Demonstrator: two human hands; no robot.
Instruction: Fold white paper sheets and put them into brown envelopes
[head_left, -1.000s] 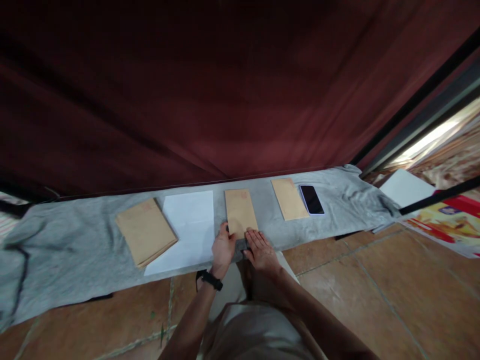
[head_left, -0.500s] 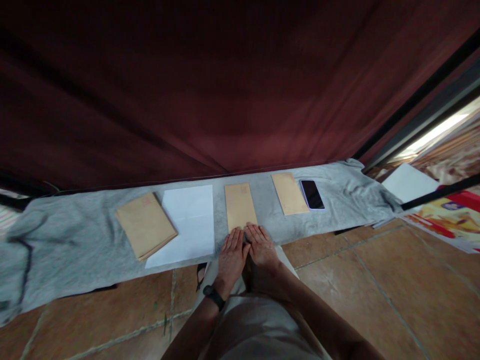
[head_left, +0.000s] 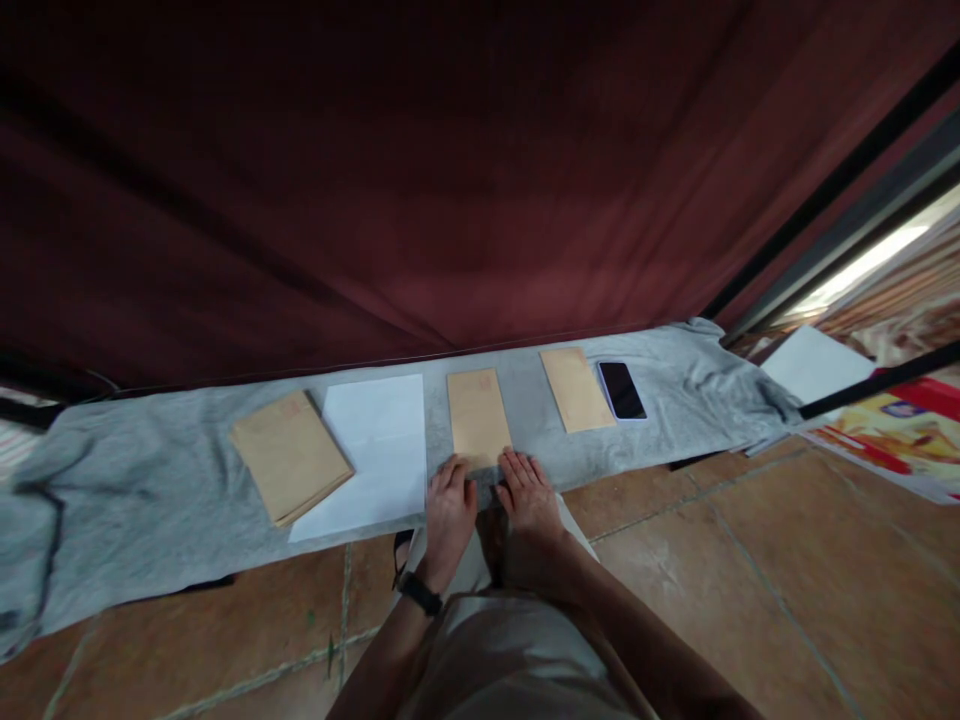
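A brown paper envelope [head_left: 478, 415] lies flat on the grey cloth [head_left: 525, 395] in front of me, its short edge toward me. At its near left corner rest the fingertips of my left hand [head_left: 451, 508], which wears a dark watch; the fingers are stretched out and hold nothing. My right hand [head_left: 529, 496] lies flat with fingers extended, touching the near right corner. Between the two hands the envelope's near edge shows. Left of it is a white sheet of paper [head_left: 382, 440], partly covered by a stack of brown envelopes [head_left: 291, 455].
To the right lie another brown envelope [head_left: 576, 390] and a phone [head_left: 622, 390] with a dark screen. A dark red curtain [head_left: 465, 200] hangs behind the cloth-covered surface. Beyond the right end are a white sheet [head_left: 817, 370] and a colourful printed box [head_left: 900, 435]. Tiled floor [head_left: 690, 560] shows below.
My hands have moved apart along the envelope's near edge, the left one going left to the corner and the right one slightly right. The envelope's near edge is now uncovered between them.
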